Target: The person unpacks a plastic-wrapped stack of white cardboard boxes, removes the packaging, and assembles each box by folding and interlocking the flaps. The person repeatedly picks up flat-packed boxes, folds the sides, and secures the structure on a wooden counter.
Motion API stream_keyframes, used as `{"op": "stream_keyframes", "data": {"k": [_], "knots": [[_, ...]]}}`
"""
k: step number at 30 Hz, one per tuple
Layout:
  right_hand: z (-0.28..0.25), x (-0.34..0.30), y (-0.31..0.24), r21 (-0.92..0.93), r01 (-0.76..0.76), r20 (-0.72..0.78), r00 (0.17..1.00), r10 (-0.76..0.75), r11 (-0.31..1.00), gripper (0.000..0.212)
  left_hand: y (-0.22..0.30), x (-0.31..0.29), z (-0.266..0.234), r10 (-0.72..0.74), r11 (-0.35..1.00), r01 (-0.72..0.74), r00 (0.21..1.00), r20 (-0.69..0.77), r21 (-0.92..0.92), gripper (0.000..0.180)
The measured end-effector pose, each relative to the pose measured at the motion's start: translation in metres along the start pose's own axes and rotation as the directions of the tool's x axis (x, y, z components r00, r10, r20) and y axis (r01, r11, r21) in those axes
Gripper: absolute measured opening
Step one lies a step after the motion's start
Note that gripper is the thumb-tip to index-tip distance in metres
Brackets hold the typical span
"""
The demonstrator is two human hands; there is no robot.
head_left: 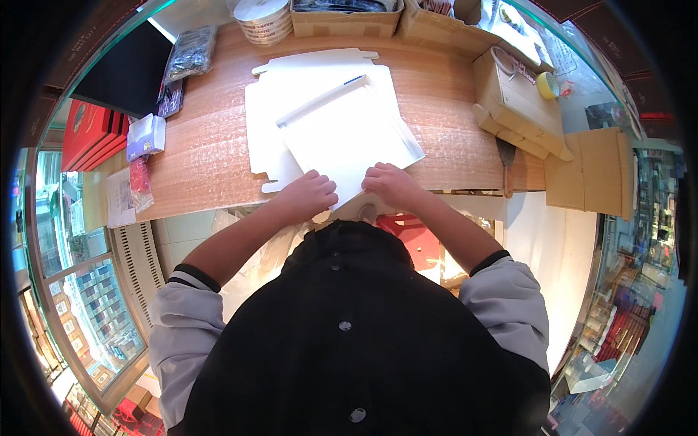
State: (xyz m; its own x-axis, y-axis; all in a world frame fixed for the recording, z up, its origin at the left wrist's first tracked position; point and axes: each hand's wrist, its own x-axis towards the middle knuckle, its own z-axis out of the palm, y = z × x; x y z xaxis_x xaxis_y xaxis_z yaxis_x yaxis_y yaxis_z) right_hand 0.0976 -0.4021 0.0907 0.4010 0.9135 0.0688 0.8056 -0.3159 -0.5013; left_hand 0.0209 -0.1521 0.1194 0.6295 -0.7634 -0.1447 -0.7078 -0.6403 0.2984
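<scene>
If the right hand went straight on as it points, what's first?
The right hand would likely meet the white cardboard piece with raised edges first; it seems to touch the near edge, though depth is hard to judge.

One left hand [313,197], one right hand [391,184], two white card pieces [342,132], one scraper [508,173]

1. At the tabletop's [193,156] near edge, the left grip [311,196] and right grip [392,183] cover parts of the white card [345,142].
2. Along the far edge, tape rolls [263,25] and a cardboard box [345,27] are cut off above.
3. Below the near edge, the person's torso [345,291] partly hides a red object [418,243].
4. Beyond the right edge, shelf goods [625,320] blur.
</scene>
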Motion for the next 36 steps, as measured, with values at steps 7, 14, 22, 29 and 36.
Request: {"op": "stream_keyframes", "data": {"k": [7,14,22,29,36], "knots": [[0.005,-0.001,0.005,0.042,-0.005,-0.006,1.000,0.006,0.999,0.003,0.010,-0.007,0.006,0.014,1.000,-0.017,0.954,-0.299,-0.007,0.019],[0.006,0.009,-0.009,0.058,-0.067,-0.012,0.998,0.068,0.996,0.004,0.000,-0.011,0.001,-0.036,0.997,0.057,0.948,-0.315,0.059,0.028],[0.011,0.036,-0.039,0.042,-0.094,-0.120,0.988,0.099,0.995,0.005,-0.002,-0.008,0.006,-0.392,0.915,0.404,0.899,-0.198,0.024,0.008],[0.010,0.026,-0.016,-0.048,-0.219,0.034,0.975,0.220,0.975,0.011,-0.026,-0.032,0.004,-0.362,0.920,0.390,0.886,-0.289,0.042,0.008],[0.028,0.053,-0.029,-0.193,0.146,-0.229,0.955,-0.189,0.970,0.020,-0.025,-0.018,0.025,-0.321,0.938,0.249,0.885,-0.336,-0.240,0.009]]}}
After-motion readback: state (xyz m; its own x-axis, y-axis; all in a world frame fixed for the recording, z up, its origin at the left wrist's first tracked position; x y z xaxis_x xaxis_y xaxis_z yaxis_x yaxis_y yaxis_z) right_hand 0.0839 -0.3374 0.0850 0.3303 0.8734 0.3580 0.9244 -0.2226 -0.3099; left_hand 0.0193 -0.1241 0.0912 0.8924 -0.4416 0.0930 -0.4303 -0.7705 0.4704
